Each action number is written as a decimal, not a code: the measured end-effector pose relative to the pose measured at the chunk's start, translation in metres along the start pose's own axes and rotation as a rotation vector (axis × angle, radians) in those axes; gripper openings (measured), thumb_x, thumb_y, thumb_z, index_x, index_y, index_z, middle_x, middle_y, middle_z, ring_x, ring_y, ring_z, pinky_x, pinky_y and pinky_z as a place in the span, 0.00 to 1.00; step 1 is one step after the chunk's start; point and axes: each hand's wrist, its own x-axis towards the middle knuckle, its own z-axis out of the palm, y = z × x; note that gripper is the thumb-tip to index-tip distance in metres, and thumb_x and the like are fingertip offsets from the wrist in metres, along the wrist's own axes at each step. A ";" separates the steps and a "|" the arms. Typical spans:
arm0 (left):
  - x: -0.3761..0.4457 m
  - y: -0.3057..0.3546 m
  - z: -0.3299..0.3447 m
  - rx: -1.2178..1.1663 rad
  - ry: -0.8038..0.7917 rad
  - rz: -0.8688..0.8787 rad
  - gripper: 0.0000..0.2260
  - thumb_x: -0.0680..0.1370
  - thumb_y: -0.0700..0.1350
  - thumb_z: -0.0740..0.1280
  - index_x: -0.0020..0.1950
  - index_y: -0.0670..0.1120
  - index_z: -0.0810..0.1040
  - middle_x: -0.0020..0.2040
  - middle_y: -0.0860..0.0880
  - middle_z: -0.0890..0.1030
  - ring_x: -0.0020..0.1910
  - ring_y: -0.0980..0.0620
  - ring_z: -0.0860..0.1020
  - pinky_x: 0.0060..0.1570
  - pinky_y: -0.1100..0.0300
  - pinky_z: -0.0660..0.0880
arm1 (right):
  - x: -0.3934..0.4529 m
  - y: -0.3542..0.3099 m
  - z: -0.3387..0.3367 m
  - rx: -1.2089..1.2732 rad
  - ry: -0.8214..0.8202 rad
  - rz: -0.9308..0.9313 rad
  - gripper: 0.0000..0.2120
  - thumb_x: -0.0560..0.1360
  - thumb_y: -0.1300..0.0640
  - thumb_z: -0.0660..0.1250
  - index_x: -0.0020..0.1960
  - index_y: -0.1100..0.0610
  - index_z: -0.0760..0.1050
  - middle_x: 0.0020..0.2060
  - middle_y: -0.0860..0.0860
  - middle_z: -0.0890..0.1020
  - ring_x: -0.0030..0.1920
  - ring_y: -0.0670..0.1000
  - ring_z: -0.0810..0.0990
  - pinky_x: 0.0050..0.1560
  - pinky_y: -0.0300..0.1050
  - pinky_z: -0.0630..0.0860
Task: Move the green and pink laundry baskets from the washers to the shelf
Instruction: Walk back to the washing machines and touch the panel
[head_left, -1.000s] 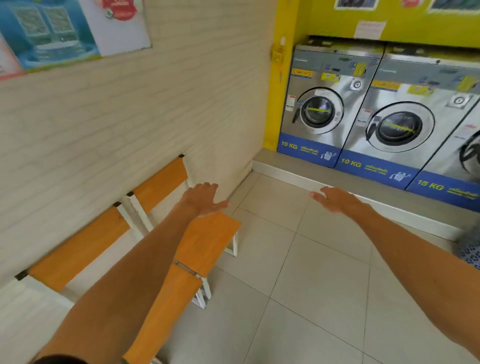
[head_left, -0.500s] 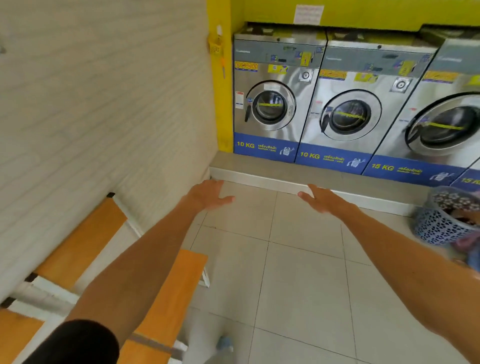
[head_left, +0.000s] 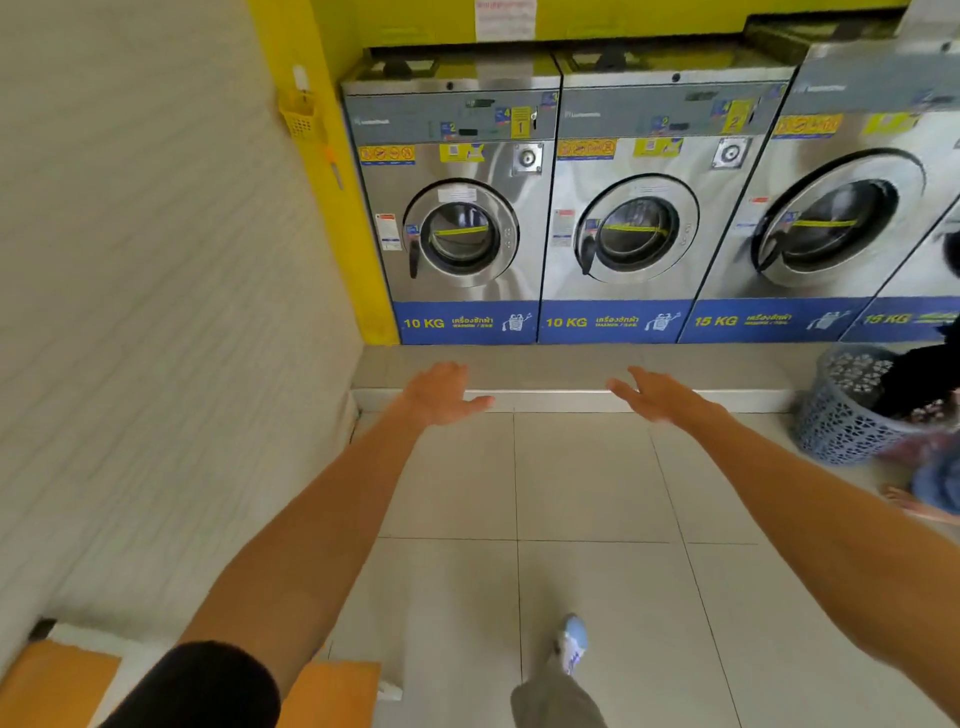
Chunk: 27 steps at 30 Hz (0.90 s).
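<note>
Both arms reach forward over the tiled floor (head_left: 587, 483) toward the washers (head_left: 457, 208). The left hand (head_left: 441, 392) and right hand (head_left: 657, 395) are spread and empty. A blue-grey basket (head_left: 841, 410) stands at the right; no green or pink basket shows.

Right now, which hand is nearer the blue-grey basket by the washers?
Right. The right hand is open, left of the blue-grey basket; the left hand is farther left, toward the wall.
</note>
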 end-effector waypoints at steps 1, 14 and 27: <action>0.025 0.004 0.001 -0.004 0.010 0.008 0.34 0.76 0.68 0.62 0.70 0.43 0.70 0.68 0.41 0.74 0.66 0.42 0.72 0.63 0.48 0.70 | 0.022 0.006 -0.006 -0.005 -0.001 0.007 0.38 0.82 0.35 0.51 0.82 0.58 0.53 0.78 0.59 0.63 0.78 0.60 0.62 0.75 0.56 0.60; 0.308 0.059 -0.051 0.001 0.040 0.082 0.38 0.77 0.67 0.62 0.78 0.45 0.61 0.75 0.44 0.68 0.74 0.43 0.65 0.69 0.45 0.67 | 0.272 0.067 -0.131 -0.053 -0.034 0.025 0.37 0.82 0.37 0.53 0.81 0.62 0.54 0.79 0.59 0.60 0.79 0.60 0.60 0.77 0.56 0.59; 0.581 0.049 -0.095 0.001 0.014 0.139 0.34 0.76 0.67 0.62 0.69 0.41 0.69 0.67 0.41 0.74 0.66 0.40 0.72 0.63 0.45 0.71 | 0.515 0.085 -0.212 -0.063 -0.054 0.044 0.38 0.82 0.36 0.52 0.81 0.63 0.53 0.79 0.60 0.60 0.78 0.60 0.60 0.76 0.56 0.59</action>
